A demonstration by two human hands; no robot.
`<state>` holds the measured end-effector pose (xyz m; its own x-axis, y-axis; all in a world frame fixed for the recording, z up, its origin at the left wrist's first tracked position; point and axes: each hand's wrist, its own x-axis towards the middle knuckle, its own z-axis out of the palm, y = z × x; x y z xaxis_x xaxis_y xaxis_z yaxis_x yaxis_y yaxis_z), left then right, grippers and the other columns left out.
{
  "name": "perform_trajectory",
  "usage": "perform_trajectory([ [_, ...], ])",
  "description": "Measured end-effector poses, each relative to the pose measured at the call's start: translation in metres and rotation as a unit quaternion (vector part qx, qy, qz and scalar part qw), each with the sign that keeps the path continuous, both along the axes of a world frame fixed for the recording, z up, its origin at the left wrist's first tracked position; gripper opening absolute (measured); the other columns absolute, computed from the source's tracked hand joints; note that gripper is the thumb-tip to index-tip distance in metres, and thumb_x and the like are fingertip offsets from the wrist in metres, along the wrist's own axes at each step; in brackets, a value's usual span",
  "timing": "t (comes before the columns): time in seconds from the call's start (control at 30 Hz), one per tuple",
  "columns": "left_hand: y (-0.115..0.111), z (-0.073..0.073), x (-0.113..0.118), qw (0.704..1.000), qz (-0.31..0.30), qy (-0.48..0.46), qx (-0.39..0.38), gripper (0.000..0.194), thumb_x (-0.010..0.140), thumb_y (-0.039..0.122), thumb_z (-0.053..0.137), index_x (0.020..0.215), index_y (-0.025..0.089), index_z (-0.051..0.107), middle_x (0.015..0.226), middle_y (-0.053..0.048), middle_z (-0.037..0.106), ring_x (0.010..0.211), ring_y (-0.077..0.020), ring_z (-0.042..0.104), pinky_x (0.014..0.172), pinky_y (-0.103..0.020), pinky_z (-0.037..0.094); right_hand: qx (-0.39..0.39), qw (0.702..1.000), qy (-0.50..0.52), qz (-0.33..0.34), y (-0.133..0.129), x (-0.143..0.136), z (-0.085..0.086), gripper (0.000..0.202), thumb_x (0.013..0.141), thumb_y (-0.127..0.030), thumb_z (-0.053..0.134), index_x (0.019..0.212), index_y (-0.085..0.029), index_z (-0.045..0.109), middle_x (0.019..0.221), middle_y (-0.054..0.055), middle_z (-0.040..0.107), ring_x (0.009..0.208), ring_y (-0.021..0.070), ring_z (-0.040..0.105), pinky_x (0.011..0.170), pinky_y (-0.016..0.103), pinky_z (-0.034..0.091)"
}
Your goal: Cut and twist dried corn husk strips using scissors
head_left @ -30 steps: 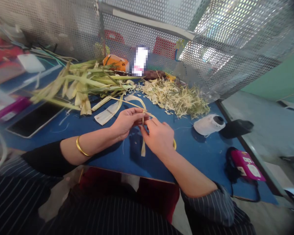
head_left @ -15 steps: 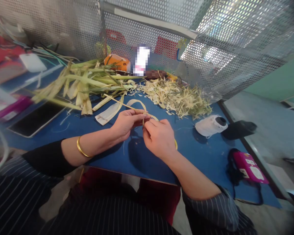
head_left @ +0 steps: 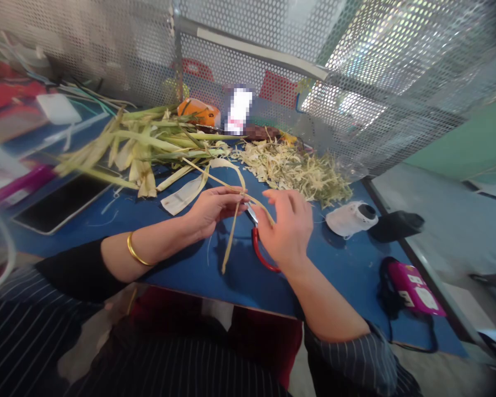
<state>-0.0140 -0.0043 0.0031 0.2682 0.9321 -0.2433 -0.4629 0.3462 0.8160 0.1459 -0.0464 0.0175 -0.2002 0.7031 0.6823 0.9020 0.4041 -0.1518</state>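
Note:
My left hand (head_left: 213, 210) pinches a pale dried plant-leaf strip (head_left: 230, 242) between thumb and fingers, at a crossing or knot. One end hangs down toward me, and other lengths loop back over the table. Close to its right, my right hand (head_left: 287, 229) has thumb and fingers apart; a strip runs behind its thumb, and I see no grip on it. Partly under the right hand lies a pair of scissors (head_left: 259, 256) with red handles, its blades toward the left fingertips. Beyond the left hand rests a wide flat white piece (head_left: 179, 197) joined to a strip.
Long green-yellow leaf stalks (head_left: 149, 138) lie at the back left, with a heap of pale shavings (head_left: 293, 168) at the back right. A white thread cone (head_left: 349, 219), a black cone (head_left: 399, 225) and a magenta box (head_left: 415, 286) stand right. A dark tablet-like slab (head_left: 62, 201) lies left.
My right hand has moved right, away from the left fingertips, and its fingers have opened. The strip end now hangs down, and the red-handled scissors have come into sight. The left hand keeps its pinch.

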Motion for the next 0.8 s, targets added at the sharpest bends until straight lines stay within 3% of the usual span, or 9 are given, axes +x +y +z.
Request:
perform_trajectory([
  [0.07, 0.0, 0.001, -0.001, 1.0, -0.019, 0.0, -0.003, 0.02, 0.072, 0.012, 0.068, 0.092, 0.012, 0.069, 0.086, -0.008, 0.072, 0.069, -0.014, 0.068, 0.071, -0.028, 0.055, -0.053, 0.998, 0.04, -0.002, 0.006, 0.004, -0.002, 0.029, 0.088, -0.043, 0.055, 0.103, -0.019, 0.06, 0.094, 0.009, 0.066, 0.09, 0.023, 0.059, 0.08, 0.034, 0.038],
  [0.17, -0.002, 0.0, 0.001, 1.0, -0.022, 0.021, 0.005, 0.019, 0.071, 0.019, 0.072, 0.089, 0.013, 0.069, 0.081, -0.005, 0.071, 0.066, -0.0117, 0.066, 0.071, -0.027, 0.055, -0.169, 0.983, 0.058, 0.036, 0.012, 0.006, -0.006, 0.023, 0.09, -0.042, 0.05, 0.09, -0.022, 0.061, 0.074, 0.002, 0.067, 0.07, 0.0176, 0.058, 0.071, 0.029, 0.037],
  [0.37, -0.002, -0.005, 0.005, 0.995, 0.007, 0.083, 0.054, 0.012, 0.071, 0.02, 0.075, 0.074, 0.011, 0.068, 0.064, -0.002, 0.065, 0.056, -0.0074, 0.058, 0.063, -0.022, 0.049, -0.177, 0.982, 0.001, 0.072, 0.011, 0.006, -0.004, 0.025, 0.091, -0.03, 0.047, 0.072, -0.02, 0.059, 0.063, 0.0, 0.059, 0.061, 0.0132, 0.05, 0.063, 0.027, 0.03],
  [0.47, -0.001, -0.004, 0.005, 0.996, 0.004, 0.085, 0.039, 0.009, 0.074, 0.018, 0.072, 0.075, 0.011, 0.068, 0.061, -0.001, 0.063, 0.053, -0.0069, 0.057, 0.059, -0.021, 0.048, -0.252, 0.958, 0.095, 0.096, 0.015, 0.009, -0.002, 0.026, 0.09, -0.033, 0.049, 0.07, -0.019, 0.059, 0.062, -0.001, 0.057, 0.06, 0.0121, 0.048, 0.061, 0.026, 0.031],
  [0.53, -0.001, -0.001, 0.004, 0.996, -0.011, 0.083, 0.02, 0.007, 0.075, 0.016, 0.07, 0.076, 0.01, 0.067, 0.061, -0.001, 0.062, 0.052, -0.0069, 0.057, 0.059, -0.021, 0.049, -0.308, 0.921, 0.212, 0.107, 0.019, 0.011, -0.004, 0.027, 0.089, -0.038, 0.05, 0.075, -0.019, 0.063, 0.064, -0.001, 0.058, 0.061, 0.0118, 0.048, 0.06, 0.025, 0.034],
  [0.63, -0.002, 0.002, 0.002, 0.994, -0.065, 0.082, 0.007, 0.007, 0.077, 0.016, 0.068, 0.075, 0.01, 0.066, 0.063, -0.001, 0.062, 0.052, -0.0072, 0.058, 0.058, -0.021, 0.05, -0.373, 0.83, 0.392, 0.133, 0.025, 0.012, -0.01, 0.028, 0.083, -0.045, 0.057, 0.086, -0.019, 0.067, 0.071, 0.0, 0.06, 0.064, 0.0116, 0.049, 0.061, 0.025, 0.037],
  [0.73, -0.004, 0.001, 0.002, 0.989, -0.119, 0.084, 0.002, 0.013, 0.081, 0.023, 0.065, 0.079, 0.011, 0.068, 0.067, -0.004, 0.065, 0.053, -0.0084, 0.06, 0.059, -0.022, 0.052, -0.408, 0.735, 0.516, 0.167, 0.027, 0.01, -0.015, 0.024, 0.075, -0.04, 0.069, 0.085, -0.019, 0.068, 0.072, -0.001, 0.06, 0.062, 0.0097, 0.049, 0.06, 0.024, 0.038],
  [0.8, -0.005, -0.001, 0.002, 0.987, -0.137, 0.086, 0.009, 0.017, 0.082, 0.028, 0.064, 0.082, 0.011, 0.068, 0.07, -0.004, 0.066, 0.054, -0.0086, 0.06, 0.059, -0.022, 0.052, -0.417, 0.691, 0.562, 0.181, 0.028, 0.008, -0.017, 0.02, 0.07, -0.034, 0.073, 0.079, -0.018, 0.067, 0.07, -0.002, 0.06, 0.06, 0.0084, 0.048, 0.058, 0.023, 0.037],
])
